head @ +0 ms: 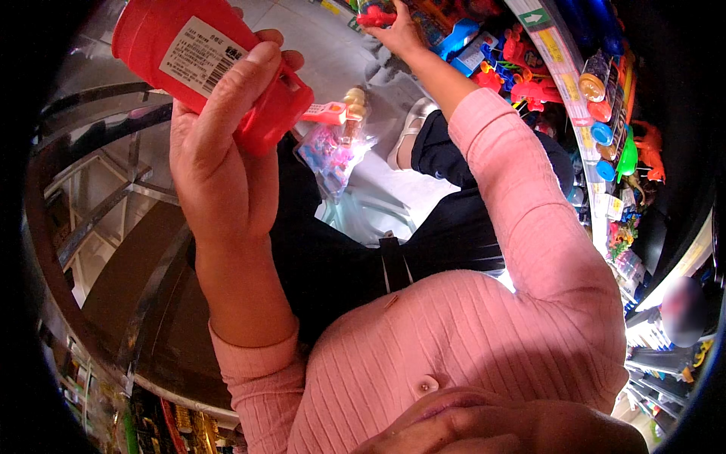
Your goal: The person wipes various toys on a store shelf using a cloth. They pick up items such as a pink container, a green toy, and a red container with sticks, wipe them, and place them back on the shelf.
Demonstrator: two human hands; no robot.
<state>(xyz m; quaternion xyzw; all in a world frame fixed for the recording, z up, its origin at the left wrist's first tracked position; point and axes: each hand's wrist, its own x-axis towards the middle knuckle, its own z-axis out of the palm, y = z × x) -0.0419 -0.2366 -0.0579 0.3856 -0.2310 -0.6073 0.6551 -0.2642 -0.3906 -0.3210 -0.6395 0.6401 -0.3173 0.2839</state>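
My left hand (227,130) is raised at the upper left. Its thumb and fingers hold a red plastic cup-shaped item (147,40), which bears a white label with print and a barcode. Farther out, at the top, my right hand (400,34) has its fingers on a clear package with something red inside (376,16), partly cut off by the picture's edge. Between the arms and lower down lie a white and red toy phone (326,113) and a clear bag of colourful toys (329,159).
A store shelf edge (558,62) with price tags curves down the right, packed with small plastic toys (530,91) and lidded bottles (592,85). A round metal frame (42,244) stands at the left. My shoe (411,133) rests on the pale floor. A blurred shape is at the far right.
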